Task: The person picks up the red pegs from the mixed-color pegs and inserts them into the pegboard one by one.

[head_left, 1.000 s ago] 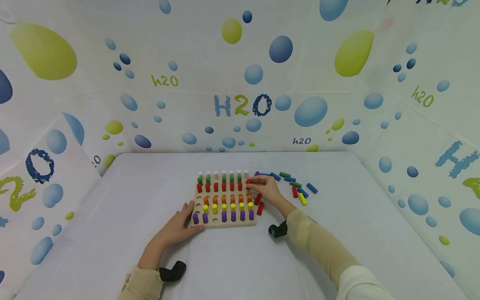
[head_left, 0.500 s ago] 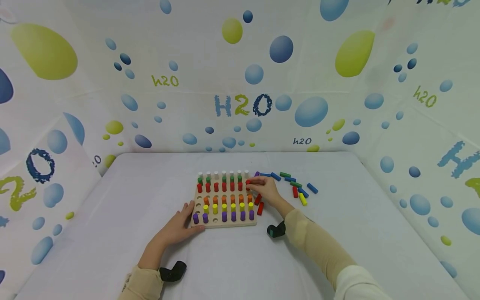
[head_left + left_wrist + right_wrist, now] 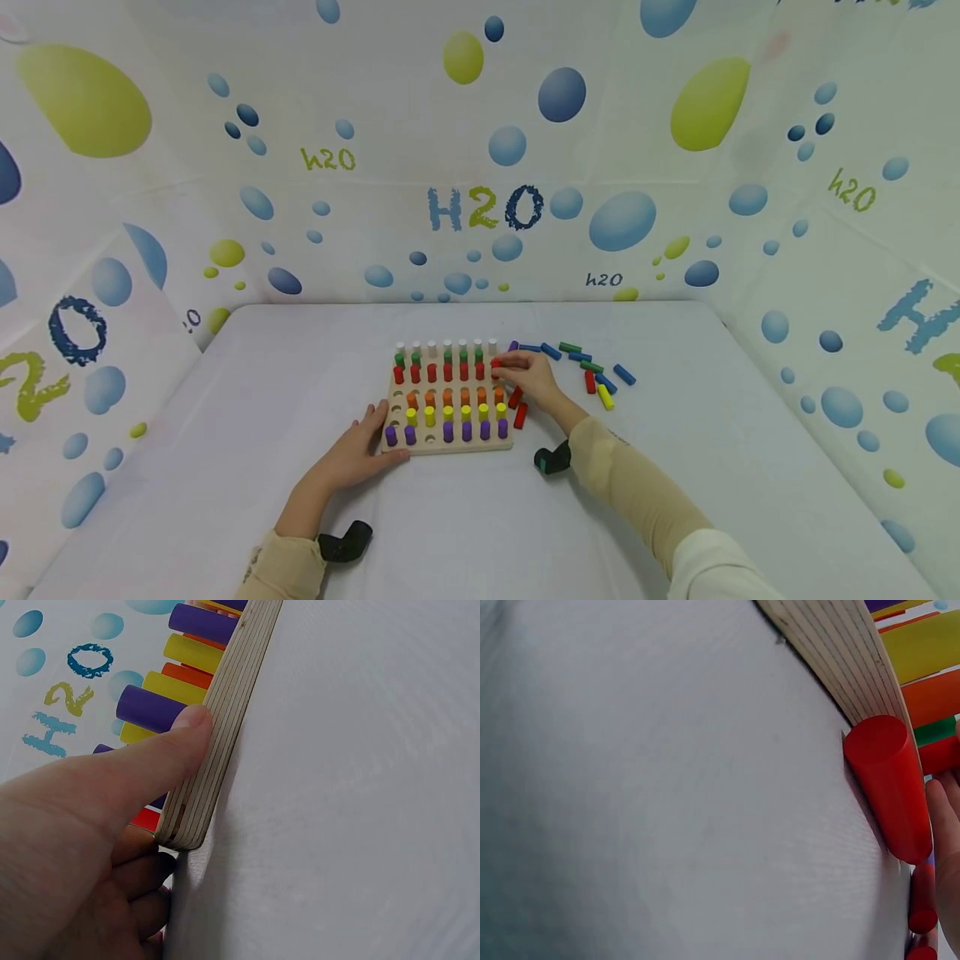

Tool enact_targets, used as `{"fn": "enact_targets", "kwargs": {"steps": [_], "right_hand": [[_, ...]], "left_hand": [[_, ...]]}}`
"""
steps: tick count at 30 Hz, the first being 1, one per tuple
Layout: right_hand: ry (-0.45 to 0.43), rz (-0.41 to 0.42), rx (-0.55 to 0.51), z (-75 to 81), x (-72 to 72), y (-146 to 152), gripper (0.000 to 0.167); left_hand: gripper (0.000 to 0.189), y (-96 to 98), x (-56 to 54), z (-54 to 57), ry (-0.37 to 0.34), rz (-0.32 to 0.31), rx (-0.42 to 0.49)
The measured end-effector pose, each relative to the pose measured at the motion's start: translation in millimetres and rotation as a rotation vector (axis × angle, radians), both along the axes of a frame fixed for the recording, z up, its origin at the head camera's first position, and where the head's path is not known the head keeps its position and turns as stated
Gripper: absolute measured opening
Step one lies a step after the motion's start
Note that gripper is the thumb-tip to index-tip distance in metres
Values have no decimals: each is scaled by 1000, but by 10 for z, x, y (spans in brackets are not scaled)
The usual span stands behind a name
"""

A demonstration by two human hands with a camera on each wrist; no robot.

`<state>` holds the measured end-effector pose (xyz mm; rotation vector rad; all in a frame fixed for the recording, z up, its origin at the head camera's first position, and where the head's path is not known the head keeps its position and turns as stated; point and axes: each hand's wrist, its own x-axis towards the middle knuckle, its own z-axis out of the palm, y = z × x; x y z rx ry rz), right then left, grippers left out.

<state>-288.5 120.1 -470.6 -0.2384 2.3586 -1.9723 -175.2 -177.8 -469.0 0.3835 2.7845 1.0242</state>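
A wooden pegboard (image 3: 450, 448) carries rows of white, green, red, orange, yellow and purple pegs, with some bare holes at the left and front. My left hand (image 3: 352, 454) holds its near left corner; in the left wrist view the thumb (image 3: 169, 754) presses the layered front edge, the other fingers bent beside the corner. At the right end of the red row, my right hand (image 3: 536, 379) pinches a red peg (image 3: 496, 364) between thumb and fingertips. The right wrist view shows that red peg (image 3: 939, 756) only partly, at the frame's edge.
Loose red pegs (image 3: 521, 416) lie against and near the board's right side. Farther right are scattered blue pegs (image 3: 624, 376), green pegs (image 3: 570, 347), a yellow peg (image 3: 605, 398) and another red peg (image 3: 590, 383). White cloth (image 3: 450, 533) covers the table.
Almost nothing differs. Both hands keep their places, with the red peg still between the right fingers; the right forearm has shifted very slightly left.
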Motion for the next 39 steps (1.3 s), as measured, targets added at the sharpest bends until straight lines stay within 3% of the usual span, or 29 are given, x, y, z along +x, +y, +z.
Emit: {"fn": "enact_targets", "kwargs": {"steps": [12, 19, 30, 34, 39], "right_hand": [[8, 59, 6, 12, 35, 74, 27], [13, 62, 60, 40, 44, 151, 31], [42, 104, 153, 351, 283, 221, 32], [53, 127, 143, 326, 274, 277, 31], [84, 144, 144, 154, 195, 350, 32]], "left_hand": [[97, -3, 11, 3, -13, 9, -1], [97, -2, 18, -11, -10, 12, 3], [98, 3, 0, -25, 0, 10, -3], [98, 2, -7, -25, 0, 9, -3], [99, -2, -15, -25, 2, 11, -10]]}}
